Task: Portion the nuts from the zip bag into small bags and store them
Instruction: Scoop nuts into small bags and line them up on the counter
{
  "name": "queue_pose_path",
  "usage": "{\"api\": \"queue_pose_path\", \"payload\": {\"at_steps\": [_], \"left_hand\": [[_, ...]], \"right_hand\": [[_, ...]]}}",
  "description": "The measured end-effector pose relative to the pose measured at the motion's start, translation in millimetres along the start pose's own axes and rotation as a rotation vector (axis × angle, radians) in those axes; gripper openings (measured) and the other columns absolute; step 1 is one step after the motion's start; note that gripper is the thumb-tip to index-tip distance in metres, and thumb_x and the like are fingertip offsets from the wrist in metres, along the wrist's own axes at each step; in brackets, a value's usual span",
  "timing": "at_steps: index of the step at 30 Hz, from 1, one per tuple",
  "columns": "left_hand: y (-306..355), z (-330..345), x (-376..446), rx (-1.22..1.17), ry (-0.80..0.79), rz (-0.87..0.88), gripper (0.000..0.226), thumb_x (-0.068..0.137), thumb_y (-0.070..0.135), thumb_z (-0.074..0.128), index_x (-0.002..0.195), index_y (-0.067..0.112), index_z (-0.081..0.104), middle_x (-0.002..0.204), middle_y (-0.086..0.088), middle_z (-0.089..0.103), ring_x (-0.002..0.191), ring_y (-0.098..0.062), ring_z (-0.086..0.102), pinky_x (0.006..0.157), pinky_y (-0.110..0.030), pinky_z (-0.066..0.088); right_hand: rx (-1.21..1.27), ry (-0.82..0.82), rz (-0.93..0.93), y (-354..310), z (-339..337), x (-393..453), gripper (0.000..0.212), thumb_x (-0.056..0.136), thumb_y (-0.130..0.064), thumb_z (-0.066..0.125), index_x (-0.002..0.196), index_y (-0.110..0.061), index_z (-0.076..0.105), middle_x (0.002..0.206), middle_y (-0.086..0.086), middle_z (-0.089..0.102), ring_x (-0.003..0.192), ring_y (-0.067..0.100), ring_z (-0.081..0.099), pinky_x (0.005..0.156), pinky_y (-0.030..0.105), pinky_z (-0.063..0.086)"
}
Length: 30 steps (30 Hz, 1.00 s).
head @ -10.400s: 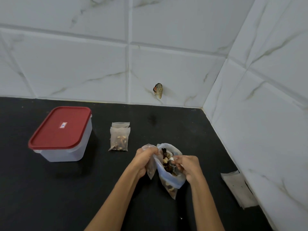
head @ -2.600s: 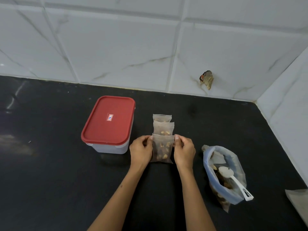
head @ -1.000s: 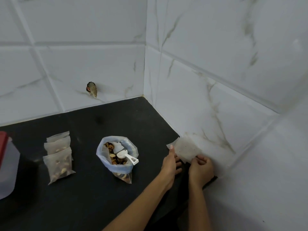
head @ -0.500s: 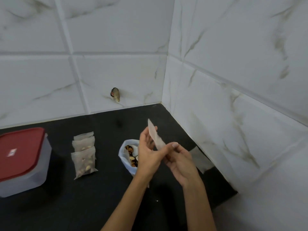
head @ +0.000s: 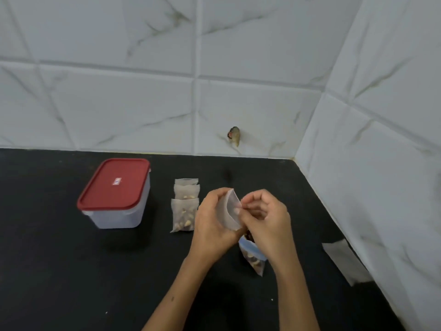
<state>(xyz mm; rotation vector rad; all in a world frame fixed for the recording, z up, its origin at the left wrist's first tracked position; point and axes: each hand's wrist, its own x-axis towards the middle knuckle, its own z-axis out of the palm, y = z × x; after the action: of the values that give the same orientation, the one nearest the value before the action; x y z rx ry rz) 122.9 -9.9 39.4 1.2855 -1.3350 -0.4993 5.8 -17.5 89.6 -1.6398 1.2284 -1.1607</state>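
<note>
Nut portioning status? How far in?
Done: three filled small bags lie beside the red-lidded container. In hand: left hand and right hand hold an empty small bag. Left: filling from the zip bag, spare bags, storing; lid's on.

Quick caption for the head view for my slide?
Both hands, left hand and right hand, hold an empty small bag above the zip bag, beside three filled bags.

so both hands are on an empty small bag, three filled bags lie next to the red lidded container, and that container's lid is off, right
Not quite: the head view shows the red lid closed on the container. The rest holds: the left hand and right hand hold the empty small bag, and three filled bags lie beside the container.
</note>
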Motion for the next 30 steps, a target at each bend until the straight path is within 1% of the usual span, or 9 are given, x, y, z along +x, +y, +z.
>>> {"api": "queue_pose_path", "payload": {"at_steps": [5,9,12,14,16,19,21,24,30], "left_hand": [[-2,-13,-1,0.018,-0.019,0.034,0.048,0.063,0.023,0.082,0.104,0.017,0.059,0.098,0.011,0.063,0.095,-0.002,0.061,0.077,-0.013,0.048],[0,-11,-3,0.121,-0.042,0.091,0.056,0.066,0.035,0.072,0.117,0.023,0.052,0.109,0.021,0.056,0.105,0.003,0.055,0.089,-0.01,0.043],[-6,-2,-8,0.204,-0.025,0.096,0.065,0.068,0.039,0.067,0.127,0.022,0.048,0.114,0.023,0.05,0.108,0.002,0.053,0.094,-0.016,0.042],[-9,6,-9,0.22,0.008,0.02,0.063,0.07,0.035,0.074,0.126,0.024,0.049,0.112,0.024,0.05,0.104,0.004,0.053,0.091,-0.014,0.044],[-10,12,-10,0.201,0.044,-0.065,0.055,0.074,0.027,0.078,0.122,0.026,0.051,0.109,0.022,0.054,0.1,0.009,0.053,0.085,-0.009,0.045],[-13,17,-10,0.1,0.086,-0.235,0.041,0.076,0.023,0.078,0.106,0.032,0.051,0.095,0.016,0.061,0.091,0.009,0.056,0.072,-0.005,0.044],[-18,21,-11,0.099,0.096,-0.331,0.036,0.076,0.026,0.077,0.101,0.03,0.051,0.09,0.014,0.06,0.085,0.005,0.058,0.065,-0.008,0.043],[-28,31,-11,0.107,0.063,-0.476,0.038,0.074,0.031,0.079,0.101,0.019,0.054,0.088,0.01,0.06,0.08,-0.001,0.057,0.061,-0.012,0.041],[-42,43,-15,-0.024,0.005,-0.771,0.051,0.068,0.048,0.08,0.102,0.016,0.059,0.094,0.002,0.065,0.086,-0.009,0.061,0.067,-0.023,0.049]], "right_hand": [[-0.376,0.007,-0.144,4,8,3,0.031,0.084,-0.002,0.061,0.078,-0.031,0.069,0.085,-0.015,0.064,0.081,0.0,0.06,0.071,0.017,0.05],[-0.353,-0.095,-0.047,1,8,2,0.027,0.081,-0.017,0.068,0.104,-0.031,0.07,0.102,-0.016,0.06,0.088,-0.001,0.059,0.079,0.019,0.051],[-0.266,-0.133,-0.015,0,3,1,0.027,0.079,-0.022,0.072,0.099,-0.039,0.068,0.1,-0.023,0.06,0.088,-0.007,0.059,0.072,0.009,0.049],[-0.131,-0.118,0.026,0,-4,-1,0.023,0.08,-0.021,0.072,0.088,-0.042,0.068,0.094,-0.021,0.065,0.087,-0.009,0.06,0.068,0.008,0.048],[-0.04,0.012,0.085,8,-17,1,0.02,0.082,-0.018,0.071,0.09,-0.036,0.069,0.092,-0.016,0.068,0.086,-0.002,0.063,0.069,0.013,0.051],[-0.311,0.195,0.237,40,-36,7,0.02,0.087,-0.022,0.066,0.107,-0.024,0.065,0.097,-0.009,0.065,0.086,0.005,0.06,0.07,0.018,0.045],[-0.532,0.168,0.394,63,-39,7,0.026,0.088,-0.034,0.063,0.109,-0.018,0.062,0.093,-0.007,0.061,0.082,0.007,0.057,0.066,0.021,0.043],[-0.572,0.074,0.566,87,-33,4,0.029,0.087,-0.042,0.063,0.104,-0.018,0.062,0.088,-0.006,0.059,0.076,0.007,0.054,0.057,0.02,0.039],[-0.523,-0.012,0.619,89,-34,14,0.013,0.086,-0.032,0.068,0.083,-0.021,0.061,0.079,-0.005,0.057,0.067,0.006,0.049,0.054,0.022,0.037]]}}
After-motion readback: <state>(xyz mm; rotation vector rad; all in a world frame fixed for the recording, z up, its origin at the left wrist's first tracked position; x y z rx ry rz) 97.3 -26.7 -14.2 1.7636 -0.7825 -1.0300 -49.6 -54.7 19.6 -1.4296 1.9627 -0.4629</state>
